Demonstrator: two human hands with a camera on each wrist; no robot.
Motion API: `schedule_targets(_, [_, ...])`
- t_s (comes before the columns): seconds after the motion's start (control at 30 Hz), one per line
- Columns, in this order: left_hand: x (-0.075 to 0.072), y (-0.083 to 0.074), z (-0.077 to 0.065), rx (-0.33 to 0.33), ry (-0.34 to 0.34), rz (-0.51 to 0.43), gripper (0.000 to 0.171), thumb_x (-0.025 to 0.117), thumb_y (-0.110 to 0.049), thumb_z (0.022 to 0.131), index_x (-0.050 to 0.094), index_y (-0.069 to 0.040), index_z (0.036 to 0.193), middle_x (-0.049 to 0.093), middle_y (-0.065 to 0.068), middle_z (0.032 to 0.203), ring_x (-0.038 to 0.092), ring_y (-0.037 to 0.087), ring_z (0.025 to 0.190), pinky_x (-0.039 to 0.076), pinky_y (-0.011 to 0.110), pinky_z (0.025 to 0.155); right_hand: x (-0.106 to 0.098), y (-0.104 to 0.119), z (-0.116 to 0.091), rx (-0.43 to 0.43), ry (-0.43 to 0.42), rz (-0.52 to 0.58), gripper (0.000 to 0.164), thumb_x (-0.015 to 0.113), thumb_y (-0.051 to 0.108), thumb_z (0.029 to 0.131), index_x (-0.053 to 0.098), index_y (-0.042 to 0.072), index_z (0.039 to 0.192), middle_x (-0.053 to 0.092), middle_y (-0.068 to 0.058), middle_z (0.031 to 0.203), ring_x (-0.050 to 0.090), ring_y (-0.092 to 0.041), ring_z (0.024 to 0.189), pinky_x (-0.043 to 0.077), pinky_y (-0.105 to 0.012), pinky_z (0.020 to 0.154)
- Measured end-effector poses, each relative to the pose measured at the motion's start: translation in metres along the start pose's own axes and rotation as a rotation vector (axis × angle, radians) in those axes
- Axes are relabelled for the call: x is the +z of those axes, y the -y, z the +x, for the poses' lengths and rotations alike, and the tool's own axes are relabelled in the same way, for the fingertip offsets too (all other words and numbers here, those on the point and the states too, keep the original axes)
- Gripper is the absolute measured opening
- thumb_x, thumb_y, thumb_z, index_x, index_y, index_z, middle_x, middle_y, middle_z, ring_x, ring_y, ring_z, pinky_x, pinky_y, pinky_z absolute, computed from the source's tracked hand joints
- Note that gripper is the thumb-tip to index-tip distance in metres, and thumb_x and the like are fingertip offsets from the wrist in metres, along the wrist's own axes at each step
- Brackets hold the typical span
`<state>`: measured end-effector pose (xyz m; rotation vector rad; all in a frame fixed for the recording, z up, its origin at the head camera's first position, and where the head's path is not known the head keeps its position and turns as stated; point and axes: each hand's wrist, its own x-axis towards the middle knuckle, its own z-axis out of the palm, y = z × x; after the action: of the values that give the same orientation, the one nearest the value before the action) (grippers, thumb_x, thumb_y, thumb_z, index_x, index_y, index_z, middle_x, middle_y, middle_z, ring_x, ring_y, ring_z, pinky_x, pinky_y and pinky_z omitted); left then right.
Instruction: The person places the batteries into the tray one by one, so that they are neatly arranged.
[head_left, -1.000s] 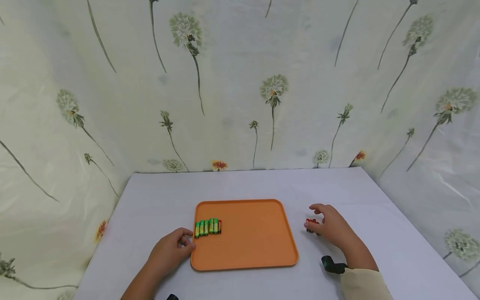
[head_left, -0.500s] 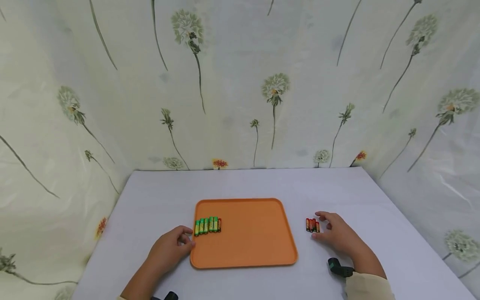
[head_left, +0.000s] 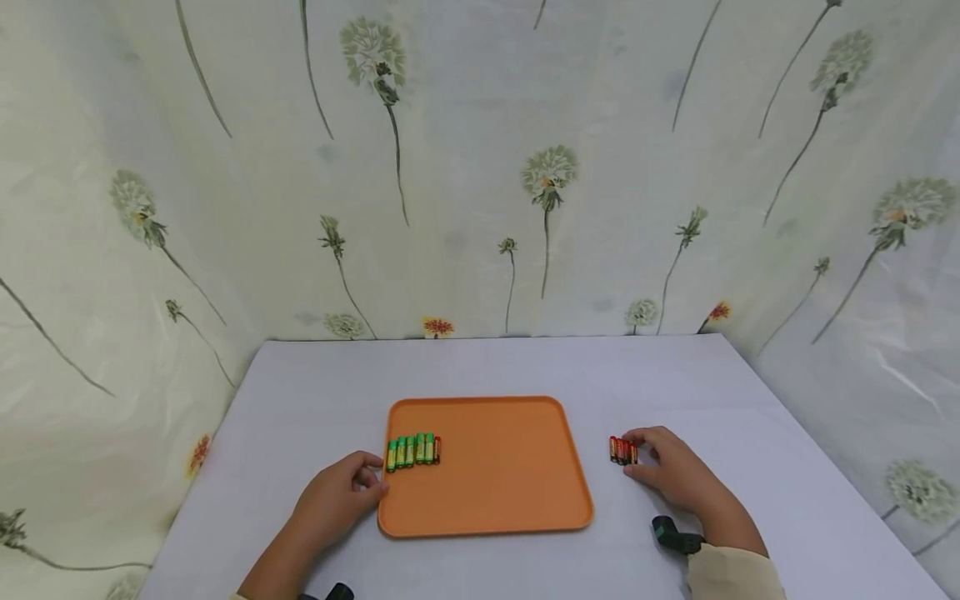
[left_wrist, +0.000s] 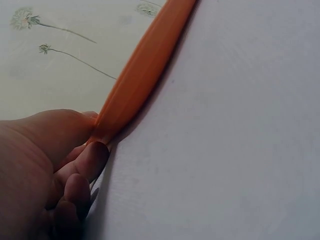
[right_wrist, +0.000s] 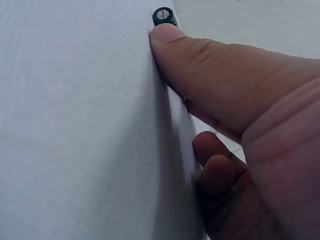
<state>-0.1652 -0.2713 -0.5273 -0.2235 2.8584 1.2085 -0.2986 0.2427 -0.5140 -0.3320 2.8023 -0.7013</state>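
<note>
The left hand (head_left: pixel 339 504) pinches the tray (head_left: pixel 510 483); the right hand (head_left: pixel 671 468), fingers grasping a red battery (head_left: pixel 634 454) by its ends, should lift straight off the desk (head_left: pixel 480 367).

The person's right arm wears a plain beige sleeve (head_left: pixel 737 573), and by its cuff sits a black wrist camera (head_left: pixel 673 535), stubby and rounded at the end. Over on the left there's a matching black camera (head_left: pixel 339 592) and just a sliver of beige cuff (head_left: pixel 238 597). The right hand (head_left: pixel 667 468) and left hand (head_left: pixel 341 496) are bare.

Five green batteries (head_left: pixel 409 451), five red (head_left: pixel 619 451), one tray (head_left: pixel 510 483)
</note>
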Motion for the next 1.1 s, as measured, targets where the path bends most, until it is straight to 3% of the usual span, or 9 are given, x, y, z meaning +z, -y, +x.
schedule_targets(0.27, [0.0001,0.0012,0.0001,0.000,-0.002,0.001,0.030,0.082,-0.032,0.090,0.070,-0.022,0.116,0.065,-0.018,0.083,0.053,0.008,0.069,0.040,0.028,0.066,0.0025,0.0008,-0.0002,0.009,-0.015,-0.002,0.063,0.081,0.038,0.091,0.059,0.009,0.142,0.055,-0.022,0.144,0.056,-0.040,0.125,0.044,-0.063,0.105])
schedule_targets(0.57, [0.0019,0.0024,0.0009,-0.013,0.003,-0.001,0.031,0.082,-0.032,0.090,0.070,-0.021,0.116,0.065,-0.016,0.083,0.053,0.010,0.070,0.040,0.029,0.065,-0.0019,0.0050,-0.0024,0.096,-0.061,0.034,0.057,0.081,0.034,0.092,0.063,0.006,0.139,0.065,-0.018,0.131,0.060,-0.034,0.116,0.048,-0.060,0.100])
schedule_targets(0.83, [0.0033,0.0025,0.0008,-0.015,0.013,-0.002,0.032,0.082,-0.034,0.091,0.070,-0.021,0.117,0.065,-0.016,0.084,0.053,0.010,0.070,0.040,0.029,0.065,-0.0030,0.0025,-0.0002,0.147,-0.078,0.016,0.061,0.082,0.028,0.092,0.058,0.002,0.142,0.063,-0.015,0.118,0.057,-0.027,0.101,0.052,-0.044,0.085])
schedule_targets(1.1, [0.0011,0.0017,0.0017,-0.018,0.022,0.000,0.032,0.082,-0.034,0.091,0.070,-0.021,0.118,0.065,-0.015,0.084,0.054,0.011,0.070,0.040,0.029,0.065,-0.0050,0.0066,-0.0029,0.158,-0.133,0.044,0.058,0.080,0.028,0.094,0.058,0.003,0.141,0.057,-0.020,0.127,0.058,-0.031,0.106,0.053,-0.050,0.089])
